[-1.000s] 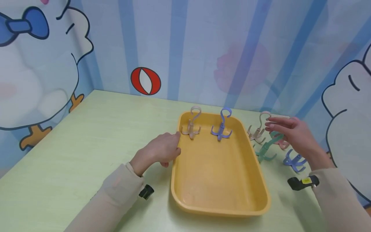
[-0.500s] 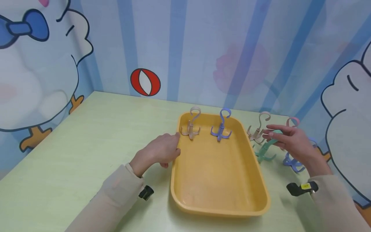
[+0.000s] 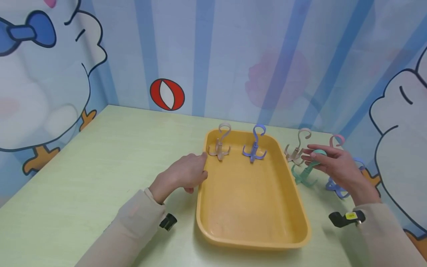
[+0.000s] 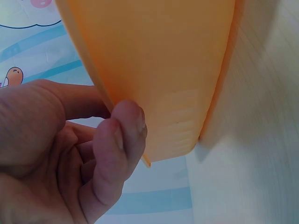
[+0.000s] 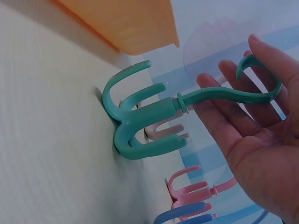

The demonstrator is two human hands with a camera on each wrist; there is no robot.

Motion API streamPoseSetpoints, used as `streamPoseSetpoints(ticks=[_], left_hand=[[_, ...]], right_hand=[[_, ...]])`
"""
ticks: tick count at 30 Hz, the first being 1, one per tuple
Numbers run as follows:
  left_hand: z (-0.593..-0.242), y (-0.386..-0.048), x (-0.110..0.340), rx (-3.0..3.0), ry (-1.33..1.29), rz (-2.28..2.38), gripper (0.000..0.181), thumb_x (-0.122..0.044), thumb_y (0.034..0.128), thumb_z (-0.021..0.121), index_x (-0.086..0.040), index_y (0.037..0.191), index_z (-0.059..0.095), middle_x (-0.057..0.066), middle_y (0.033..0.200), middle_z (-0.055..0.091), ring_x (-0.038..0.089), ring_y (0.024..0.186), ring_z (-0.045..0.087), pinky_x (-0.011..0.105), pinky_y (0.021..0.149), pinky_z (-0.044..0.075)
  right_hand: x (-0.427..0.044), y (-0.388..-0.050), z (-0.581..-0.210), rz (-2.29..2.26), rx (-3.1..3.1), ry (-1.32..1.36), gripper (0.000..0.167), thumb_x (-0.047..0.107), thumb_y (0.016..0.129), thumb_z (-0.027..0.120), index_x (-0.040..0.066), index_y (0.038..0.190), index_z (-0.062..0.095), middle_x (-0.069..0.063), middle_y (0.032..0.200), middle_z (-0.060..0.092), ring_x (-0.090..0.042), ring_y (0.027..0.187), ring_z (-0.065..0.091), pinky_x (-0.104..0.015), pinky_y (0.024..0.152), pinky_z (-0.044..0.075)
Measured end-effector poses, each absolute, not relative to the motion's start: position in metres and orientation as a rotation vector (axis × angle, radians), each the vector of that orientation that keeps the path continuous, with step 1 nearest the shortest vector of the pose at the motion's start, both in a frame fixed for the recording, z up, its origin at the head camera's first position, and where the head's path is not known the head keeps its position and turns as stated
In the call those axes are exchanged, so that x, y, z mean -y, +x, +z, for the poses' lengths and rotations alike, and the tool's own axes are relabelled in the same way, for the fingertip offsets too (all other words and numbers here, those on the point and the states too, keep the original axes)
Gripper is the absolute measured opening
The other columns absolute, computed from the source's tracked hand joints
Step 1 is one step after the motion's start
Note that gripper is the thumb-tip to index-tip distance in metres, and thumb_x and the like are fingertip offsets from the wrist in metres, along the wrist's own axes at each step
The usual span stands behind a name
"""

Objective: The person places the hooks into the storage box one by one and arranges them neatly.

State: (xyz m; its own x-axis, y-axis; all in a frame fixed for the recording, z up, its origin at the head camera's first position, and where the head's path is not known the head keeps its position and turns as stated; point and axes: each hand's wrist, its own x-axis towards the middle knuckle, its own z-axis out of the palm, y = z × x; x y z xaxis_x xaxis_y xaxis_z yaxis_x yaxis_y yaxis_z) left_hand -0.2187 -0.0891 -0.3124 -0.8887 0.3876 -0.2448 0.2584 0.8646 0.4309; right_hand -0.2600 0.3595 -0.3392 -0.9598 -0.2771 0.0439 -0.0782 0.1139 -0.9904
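My left hand (image 3: 182, 171) grips the left rim of a yellow plastic tray (image 3: 250, 207); in the left wrist view its curled fingers (image 4: 110, 154) lie against the outer wall. To the right of the tray, my right hand (image 3: 343, 168) surrounds the curved top of a green four-prong hanging hook (image 5: 149, 116). Its fingers are extended behind the hook and the thumb lies at the curve, without a plain pinch. That hook stands on its prongs on the table. Inside the tray's far end are a beige hook (image 3: 219, 150) and a blue-violet hook (image 3: 254, 150).
Right of the tray stand another beige hook (image 3: 294, 154), a pink hook (image 5: 191, 193) and a blue hook (image 3: 337, 187), the last two partly behind my right hand. A pale green table (image 3: 100, 185) carries everything. Printed curtains (image 3: 227, 66) rise behind it.
My right hand has come down and slightly left around the green hook's top, uncovering the pink hook's curve. The left hand and tray have stayed in place.
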Motion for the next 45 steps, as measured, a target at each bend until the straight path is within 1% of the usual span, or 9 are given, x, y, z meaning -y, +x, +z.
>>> streamPoseSetpoints(ticks=[15,20,22,23,26,30,37,41,45], left_hand=[[-0.313,-0.219,0.089,-2.711,0.493,0.56,0.062,-0.014,0.1083,0.05,0.003,0.164,0.029,0.009,0.078,0.065,0.016,0.048,0.067,0.025,0.047,0.049],[-0.312,-0.218,0.089,-2.71,0.483,0.566,0.062,-0.014,0.1084,0.051,0.002,0.164,0.029,0.01,0.081,0.065,0.016,0.048,0.067,0.025,0.047,0.049],[-0.312,-0.218,0.089,-2.708,0.481,0.568,0.062,-0.014,0.1084,0.051,0.002,0.164,0.029,0.01,0.083,0.065,0.016,0.049,0.067,0.025,0.047,0.05],[-0.312,-0.218,0.089,-2.707,0.479,0.569,0.062,-0.014,0.1084,0.051,0.002,0.164,0.029,0.01,0.083,0.065,0.016,0.049,0.067,0.025,0.047,0.05],[-0.312,-0.219,0.089,-2.705,0.477,0.568,0.062,-0.014,0.1084,0.05,0.002,0.164,0.028,0.01,0.084,0.064,0.016,0.049,0.067,0.025,0.048,0.051],[-0.312,-0.219,0.09,-2.703,0.483,0.561,0.062,-0.014,0.1083,0.05,0.003,0.164,0.028,0.01,0.083,0.065,0.016,0.049,0.067,0.025,0.048,0.051],[-0.311,-0.219,0.089,-2.703,0.479,0.555,0.062,-0.014,0.1081,0.05,0.003,0.164,0.029,0.01,0.083,0.065,0.016,0.05,0.067,0.025,0.049,0.05],[-0.312,-0.218,0.088,-2.703,0.474,0.553,0.062,-0.014,0.1082,0.051,0.002,0.164,0.028,0.01,0.082,0.065,0.016,0.049,0.067,0.024,0.048,0.05],[-0.312,-0.218,0.088,-2.707,0.478,0.55,0.062,-0.015,0.1083,0.051,0.002,0.164,0.029,0.009,0.082,0.065,0.016,0.049,0.066,0.024,0.047,0.049]], right_hand=[[-0.364,-0.259,-0.341,-2.034,-2.163,-0.354,0.031,0.012,0.107,0.061,0.018,0.136,0.071,0.008,0.124,0.077,-0.011,0.11,0.077,-0.027,0.091,0.062],[-0.366,-0.26,-0.337,-2.032,-2.167,-0.36,0.032,0.011,0.107,0.06,0.017,0.138,0.07,0.007,0.125,0.077,-0.012,0.109,0.077,-0.029,0.092,0.062],[-0.366,-0.259,-0.335,-2.01,-2.184,-0.35,0.033,0.013,0.108,0.061,0.019,0.139,0.07,0.009,0.126,0.077,-0.011,0.109,0.077,-0.026,0.092,0.062],[-0.366,-0.259,-0.333,-1.993,-2.201,-0.342,0.033,0.014,0.108,0.061,0.02,0.139,0.069,0.011,0.125,0.076,-0.01,0.109,0.077,-0.024,0.091,0.062],[-0.365,-0.259,-0.329,-1.947,-2.249,-0.319,0.032,0.018,0.108,0.062,0.023,0.138,0.069,0.014,0.125,0.076,-0.008,0.107,0.077,-0.019,0.081,0.06],[-0.362,-0.259,-0.324,-1.931,-2.291,-0.312,0.031,0.019,0.107,0.064,0.023,0.136,0.071,0.013,0.123,0.077,-0.008,0.106,0.078,-0.02,0.068,0.059],[-0.359,-0.259,-0.316,-1.919,-2.324,-0.275,0.032,0.021,0.105,0.067,0.022,0.137,0.072,0.014,0.123,0.077,-0.009,0.107,0.078,-0.027,0.085,0.063],[-0.358,-0.258,-0.311,-1.932,-2.298,-0.294,0.035,0.019,0.105,0.066,0.019,0.14,0.07,0.012,0.124,0.077,-0.009,0.107,0.078,-0.026,0.081,0.064],[-0.355,-0.258,-0.305,-1.881,-2.364,-0.312,0.043,0.021,0.105,0.066,0.012,0.147,0.063,0.012,0.126,0.075,-0.01,0.109,0.077,-0.026,0.078,0.064]])
